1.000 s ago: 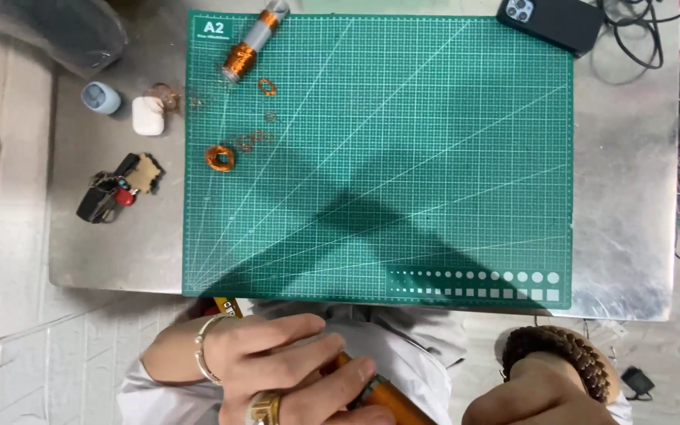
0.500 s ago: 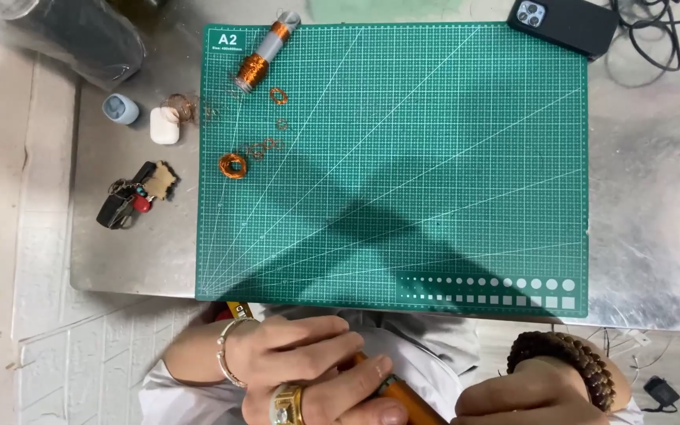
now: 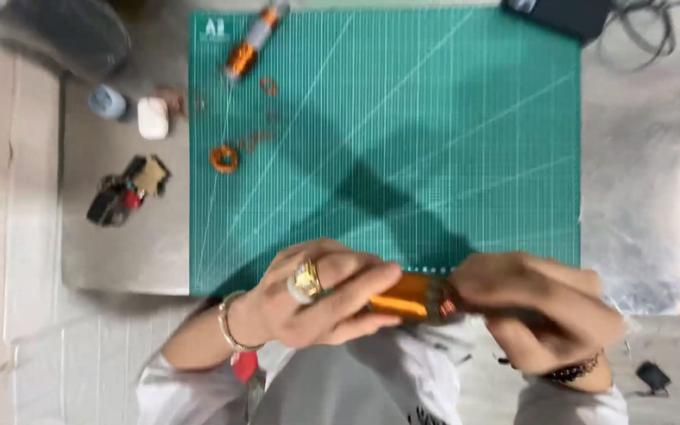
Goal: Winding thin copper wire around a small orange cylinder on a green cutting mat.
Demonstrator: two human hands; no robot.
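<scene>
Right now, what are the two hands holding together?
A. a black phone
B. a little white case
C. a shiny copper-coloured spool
C: the left hand and the right hand each grip an end of the shiny copper-coloured spool, held over the near edge of the green cutting mat.

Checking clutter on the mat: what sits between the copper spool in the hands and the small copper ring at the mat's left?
Head view: only bare green cutting mat lies between the copper spool and the copper ring.
</scene>
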